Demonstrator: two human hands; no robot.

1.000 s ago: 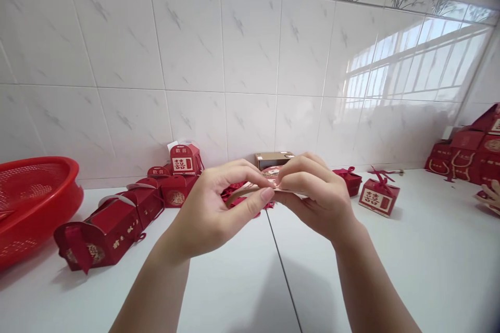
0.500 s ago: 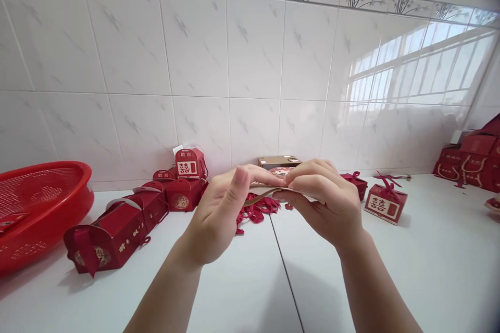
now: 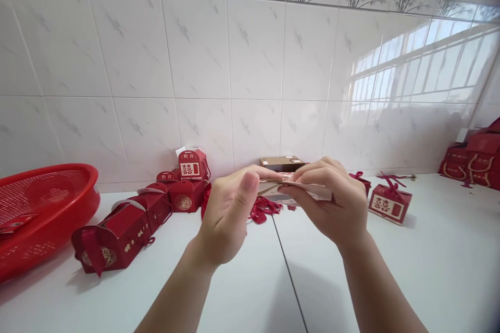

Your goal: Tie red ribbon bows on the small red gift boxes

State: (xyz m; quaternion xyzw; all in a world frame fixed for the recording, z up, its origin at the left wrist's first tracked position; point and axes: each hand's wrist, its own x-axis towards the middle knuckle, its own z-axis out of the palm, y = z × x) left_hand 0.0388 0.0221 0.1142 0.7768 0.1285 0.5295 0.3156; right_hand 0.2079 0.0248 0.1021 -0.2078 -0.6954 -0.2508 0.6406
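Observation:
A thin folded card piece, pale on the side facing me, is held up between both hands above the middle of the white table. My left hand grips its left end, thumb raised and fingers over the top edge. My right hand pinches it from the right, fingers above and thumb below. Behind and below the card lie dark red ribbons in a loose pile. The card's far side is hidden from view.
A red plastic basket stands at the left. Red boxes line the left side, with more by the wall. A small red box with a bow sits at the right, and red bags stand far right.
The card has tilted and opened slightly, showing more of its pale surface. My left hand has shifted a little to the right, and the whole view has moved slightly.

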